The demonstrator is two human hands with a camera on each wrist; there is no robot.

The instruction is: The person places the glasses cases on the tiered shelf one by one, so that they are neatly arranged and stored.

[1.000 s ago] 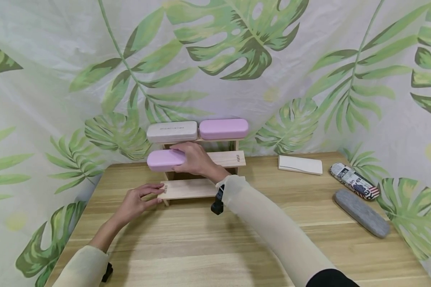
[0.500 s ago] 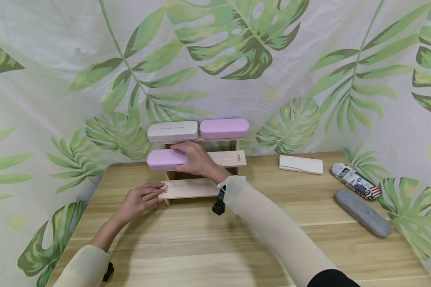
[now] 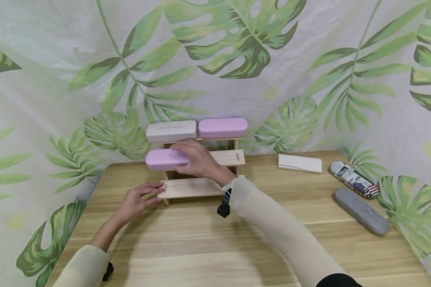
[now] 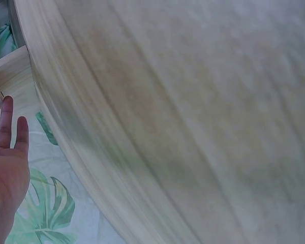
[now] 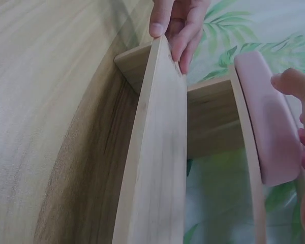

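Observation:
A lilac-pink glasses case (image 3: 165, 159) lies at the left of the middle step of a wooden tiered stand (image 3: 192, 188). My right hand (image 3: 195, 158) holds the case's right end, thumb in front and fingers over the top. In the right wrist view that case (image 5: 269, 117) rests on its step, with the thumb (image 5: 290, 84) at its edge. At the lowest step's left end, my left hand (image 3: 140, 201) grips the board, fingers on top and thumb at the front edge. The left wrist view shows only part of the left hand (image 4: 7, 168).
On the top step sit a pale grey glasses case (image 3: 171, 130) and another pink case (image 3: 223, 128). To the right on the wooden table (image 3: 186, 247) lie a white folded case (image 3: 299, 164), a printed case (image 3: 354, 179) and a grey felt case (image 3: 360, 211). A leaf-patterned cloth hangs behind.
My right hand and wrist have shifted slightly to the right, so a little more of the pink case shows. The left hand stays on the lowest step.

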